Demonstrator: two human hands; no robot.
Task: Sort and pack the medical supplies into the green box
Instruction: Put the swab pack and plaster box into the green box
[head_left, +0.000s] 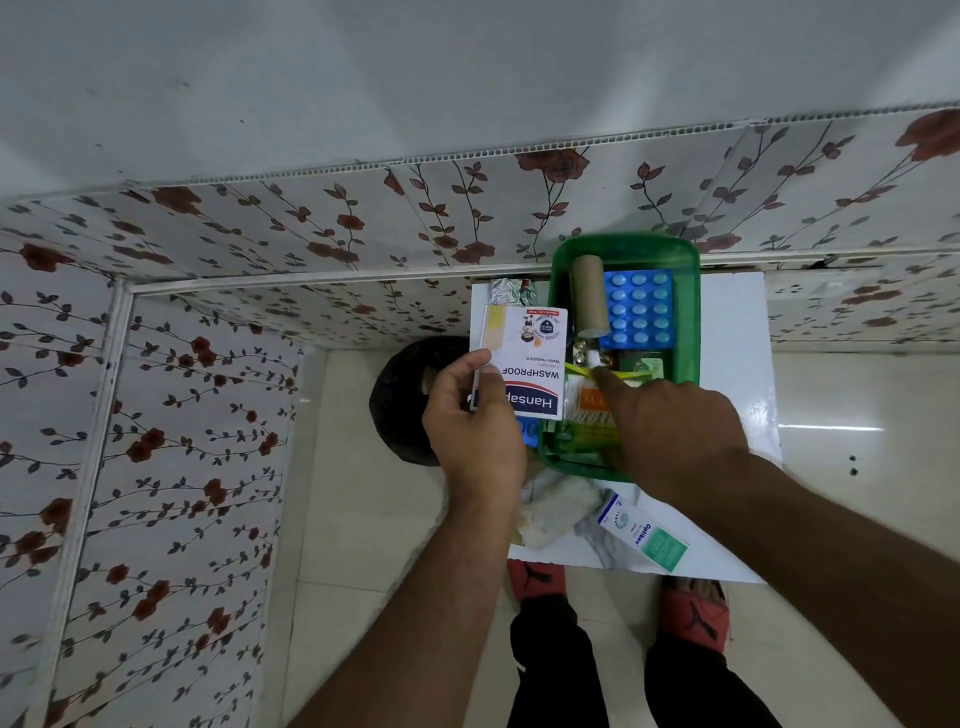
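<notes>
The green box (688, 317) stands on a small white table (737, 395). Inside it lie a brown bandage roll (588, 296), a blue blister pack of tablets (640, 310), a small white-capped vial (591, 357) and several packets. My left hand (475, 431) grips a white plaster box (524, 358) just left of the green box. My right hand (675, 426) reaches into the box, its index finger stretched onto the packets near the vial; nothing shows in its grasp.
Nearer me on the table lie a white-and-green medicine carton (644, 538) and a white gauze packet (558, 512). A foil strip (506, 293) sits behind the plaster box. A dark round object (400, 400) is on the floor at left. Floral wall panels surround the spot.
</notes>
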